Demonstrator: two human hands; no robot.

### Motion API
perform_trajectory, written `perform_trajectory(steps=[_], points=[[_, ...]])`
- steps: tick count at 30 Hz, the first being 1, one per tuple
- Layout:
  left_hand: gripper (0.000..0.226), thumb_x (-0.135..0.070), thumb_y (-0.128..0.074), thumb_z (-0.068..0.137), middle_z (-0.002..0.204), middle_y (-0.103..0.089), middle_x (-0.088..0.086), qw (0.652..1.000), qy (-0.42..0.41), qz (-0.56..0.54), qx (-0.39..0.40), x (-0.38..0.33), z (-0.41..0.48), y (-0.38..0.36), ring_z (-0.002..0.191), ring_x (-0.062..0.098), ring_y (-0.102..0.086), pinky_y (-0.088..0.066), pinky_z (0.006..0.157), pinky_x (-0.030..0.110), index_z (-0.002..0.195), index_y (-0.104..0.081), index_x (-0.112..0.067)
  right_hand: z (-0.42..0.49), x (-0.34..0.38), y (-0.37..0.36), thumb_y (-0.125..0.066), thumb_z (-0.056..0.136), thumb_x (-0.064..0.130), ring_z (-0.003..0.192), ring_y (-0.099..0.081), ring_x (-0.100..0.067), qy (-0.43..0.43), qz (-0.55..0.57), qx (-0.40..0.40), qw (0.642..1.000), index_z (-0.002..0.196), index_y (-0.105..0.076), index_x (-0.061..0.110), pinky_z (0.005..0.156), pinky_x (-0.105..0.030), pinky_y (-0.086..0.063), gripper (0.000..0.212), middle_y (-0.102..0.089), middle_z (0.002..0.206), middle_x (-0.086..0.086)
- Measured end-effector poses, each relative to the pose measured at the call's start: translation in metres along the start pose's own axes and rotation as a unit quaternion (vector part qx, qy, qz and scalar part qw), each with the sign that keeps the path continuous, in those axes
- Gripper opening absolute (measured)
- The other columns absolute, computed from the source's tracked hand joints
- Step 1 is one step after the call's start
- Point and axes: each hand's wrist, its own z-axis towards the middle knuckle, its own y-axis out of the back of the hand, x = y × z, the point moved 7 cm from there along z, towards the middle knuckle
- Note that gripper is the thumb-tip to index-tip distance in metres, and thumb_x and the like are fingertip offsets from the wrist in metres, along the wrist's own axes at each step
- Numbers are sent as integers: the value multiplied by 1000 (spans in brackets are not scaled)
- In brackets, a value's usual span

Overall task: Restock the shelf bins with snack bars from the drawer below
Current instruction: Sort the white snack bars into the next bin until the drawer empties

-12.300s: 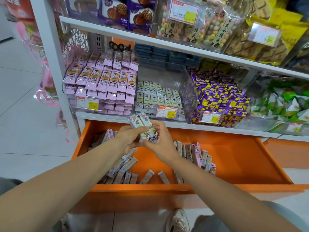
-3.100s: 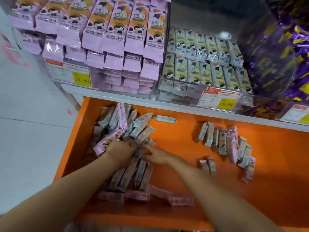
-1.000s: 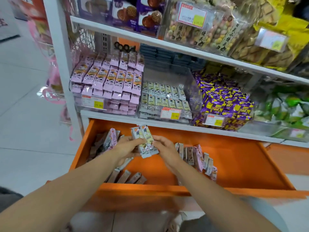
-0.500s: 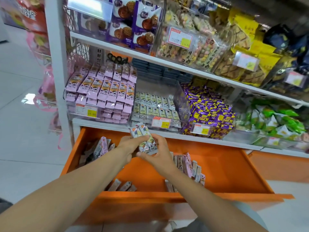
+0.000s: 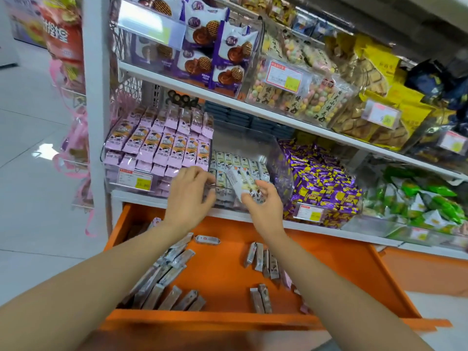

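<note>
Right hand (image 5: 263,206) grips cream snack bars (image 5: 240,184), long axes tilted toward the middle bin (image 5: 248,144) just beyond; left hand (image 5: 188,196) loose, empty.

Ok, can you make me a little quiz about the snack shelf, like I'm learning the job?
1. True or false: the orange drawer is shut.
2. Which hand holds the bundle of cream bars? A: left hand. B: right hand.
3. Fill in: the end bin left of the cream-bar bin holds ___ bars.
Key: 1 false, it is pulled open. 2 B. 3 pink.
</note>
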Motion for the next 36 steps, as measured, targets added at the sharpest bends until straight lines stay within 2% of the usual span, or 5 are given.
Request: perform_trajectory(steps=[5,17,28,33,36], points=[[64,-28,-65,86,160,-25,8,983,-56,167,51,39,14,-10,150,30,-13,-8,120,52,145,-43,-19,44,-2,-25,-72,84,31,110,-55,-18,-39,-57,-5,998,129,-53,14,88,-31,-46,52,-58,124,-4],[86,-21,-69,76,160,-26,9,978,-90,186,35,57,8,-20,149,29,-15,-4,118,54,153,-30,-22,80,-11,-93,-54,85,66,121,-54,-25,-27,-328,73,941,133,-50,22,101,-41,-35,66,-57,133,-3],[77,-15,-65,79,159,-26,11,983,-74,163,33,51,4,-18,147,33,-18,-11,118,53,150,-35,-18,73,-11,-80,-62,90,41,105,-56,-16,35,-139,80,986,117,-66,23,96,-39,-47,33,-55,117,-2],[42,-19,-52,78,120,-52,9,978,-138,156,-19,31,-10,-4,113,27,-43,-30,92,39,120,-55,-15,36,9,-50,-62,92,12,86,-55,-1,132,31,31,990,98,-68,19,78,-15,-46,11,-58,100,4],[28,-22,-43,80,100,-51,2,977,-164,129,41,34,-22,-17,93,21,-45,-33,76,33,103,-55,-17,10,8,-52,-60,94,10,74,-55,-9,138,58,93,984,93,-66,21,66,-25,-47,13,-63,87,-1]])
